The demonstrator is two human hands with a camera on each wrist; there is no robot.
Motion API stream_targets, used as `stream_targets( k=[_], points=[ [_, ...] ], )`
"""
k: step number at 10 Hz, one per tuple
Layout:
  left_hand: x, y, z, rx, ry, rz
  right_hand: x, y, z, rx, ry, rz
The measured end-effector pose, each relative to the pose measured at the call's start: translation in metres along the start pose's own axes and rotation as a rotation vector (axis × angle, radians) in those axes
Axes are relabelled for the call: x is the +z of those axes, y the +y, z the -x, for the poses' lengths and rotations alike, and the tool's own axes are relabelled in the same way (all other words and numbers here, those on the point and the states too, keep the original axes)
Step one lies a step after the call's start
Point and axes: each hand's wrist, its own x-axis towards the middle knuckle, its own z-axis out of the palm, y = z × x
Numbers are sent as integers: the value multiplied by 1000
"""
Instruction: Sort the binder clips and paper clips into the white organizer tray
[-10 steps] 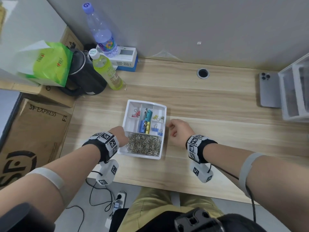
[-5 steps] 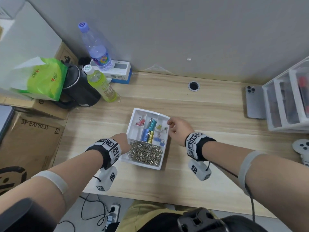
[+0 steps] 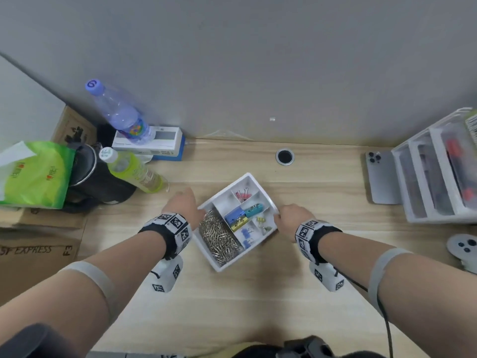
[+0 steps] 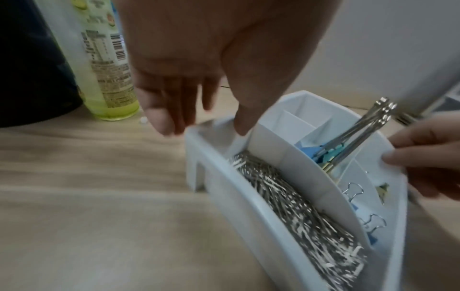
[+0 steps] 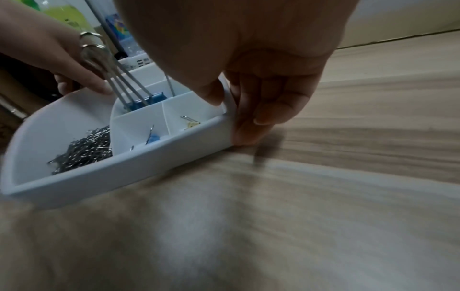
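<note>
I pinch the white organizer tray (image 3: 268, 200) with my left hand (image 3: 183, 205) and right hand (image 3: 291, 216), thumbs inside the rim, probably to reposition it; clips look sorted.

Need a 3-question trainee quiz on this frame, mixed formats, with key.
1. True or false: the paper clips lie loose on the desk.
2. Which compartment of the white tray holds the pink binder clips? A) the farthest with clips in it B) the nearest C) the paper clip one
3. Fill in: the left hand and right hand each hold the tray by its ____.

Key: 1 false, they fill the tray's long compartment; 2 A; 3 rim.
</note>
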Motion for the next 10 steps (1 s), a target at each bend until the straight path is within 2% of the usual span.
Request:
stream_targets(
  k=[1,2,3,4,5,8,10],
  points=[
    [-6,7,-16,-74,164,103,-17,1,-13,42,-4,91],
    [-8,12,-28,-127,183,152,-32,-1,-29,40,-35,174],
    [-6,10,-38,-107,126,152,-36,0,-45,54,5,85],
    [-2,12,-50,-60,94,56,-34,-3,-56,65,51,24],
    [-2,20,-64,-28,100,40,-32,-5,-61,76,78,13],
    [-15,35,-87,-94,133,255,-34,-5,-67,119,116,-130],
    [-23,44,-61,-127,151,439,-46,4,-55,137,108,-282]
  ],
)
